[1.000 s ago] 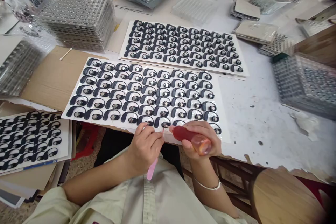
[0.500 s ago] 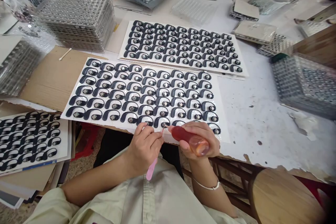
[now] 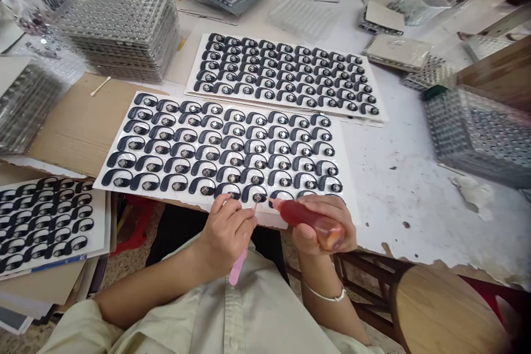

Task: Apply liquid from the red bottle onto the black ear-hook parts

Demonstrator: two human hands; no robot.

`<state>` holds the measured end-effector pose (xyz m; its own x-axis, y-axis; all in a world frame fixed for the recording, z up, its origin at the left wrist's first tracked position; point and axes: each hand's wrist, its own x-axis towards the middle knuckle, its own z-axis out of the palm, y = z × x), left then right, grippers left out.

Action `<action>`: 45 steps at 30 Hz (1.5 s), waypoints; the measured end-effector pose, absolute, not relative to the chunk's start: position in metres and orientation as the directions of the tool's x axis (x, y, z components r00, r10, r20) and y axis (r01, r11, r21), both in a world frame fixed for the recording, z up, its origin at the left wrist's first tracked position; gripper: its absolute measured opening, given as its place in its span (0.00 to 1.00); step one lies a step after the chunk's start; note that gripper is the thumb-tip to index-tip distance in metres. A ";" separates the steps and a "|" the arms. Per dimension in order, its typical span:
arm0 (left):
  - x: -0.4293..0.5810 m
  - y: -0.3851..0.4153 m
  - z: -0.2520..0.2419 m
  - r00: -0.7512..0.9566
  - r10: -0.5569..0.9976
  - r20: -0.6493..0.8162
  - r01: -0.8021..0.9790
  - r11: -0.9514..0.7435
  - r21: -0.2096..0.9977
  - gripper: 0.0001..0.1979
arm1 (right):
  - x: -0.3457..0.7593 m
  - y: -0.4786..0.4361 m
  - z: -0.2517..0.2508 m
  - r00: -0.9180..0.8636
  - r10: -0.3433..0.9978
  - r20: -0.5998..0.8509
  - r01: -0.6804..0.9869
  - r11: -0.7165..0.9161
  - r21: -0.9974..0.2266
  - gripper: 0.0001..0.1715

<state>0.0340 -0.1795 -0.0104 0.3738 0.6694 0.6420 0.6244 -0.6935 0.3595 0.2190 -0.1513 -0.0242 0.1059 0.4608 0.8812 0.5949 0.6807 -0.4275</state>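
My left hand (image 3: 229, 232) is closed around slim pink tweezers (image 3: 238, 270); their broad end sticks out below the fist and the thin tip points up at the sheet's near edge. My right hand (image 3: 327, 224) grips a red squeeze bottle (image 3: 305, 218), tilted, with its narrow nozzle toward the left. Just beyond both tips lies a black curved piece (image 3: 249, 192) with a small round metallic centre. It sits in the front row of a white sheet (image 3: 97, 180) carrying rows of the same pieces. The bottle's nozzle is a little to the right of that piece's round centre.
A second sheet (image 3: 384, 116) of black pieces lies behind. Stacked clear trays (image 3: 120, 33) stand back left, and more trays (image 3: 477, 133) stand at the right. A cotton swab (image 3: 100, 86) rests on cardboard (image 3: 70, 121). A wooden stool (image 3: 448, 310) is at lower right.
My right hand has drawn back to the right with the squeeze bottle, taking the nozzle off the piece's round centre. My left hand stays nearly in place with the tweezers.
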 end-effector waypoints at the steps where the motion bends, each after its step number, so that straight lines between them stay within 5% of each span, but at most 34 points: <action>1: 0.034 -0.179 -0.010 0.373 0.669 0.642 0.625 -0.693 0.360 0.06 | 0.219 -0.151 -0.024 0.101 0.468 0.878 0.594 0.680 -0.430 0.18; 45: 0.031 -0.180 -0.008 0.386 0.678 0.626 0.612 -0.696 0.377 0.07 | 0.219 -0.153 -0.023 0.015 0.445 0.895 0.598 0.714 -0.365 0.19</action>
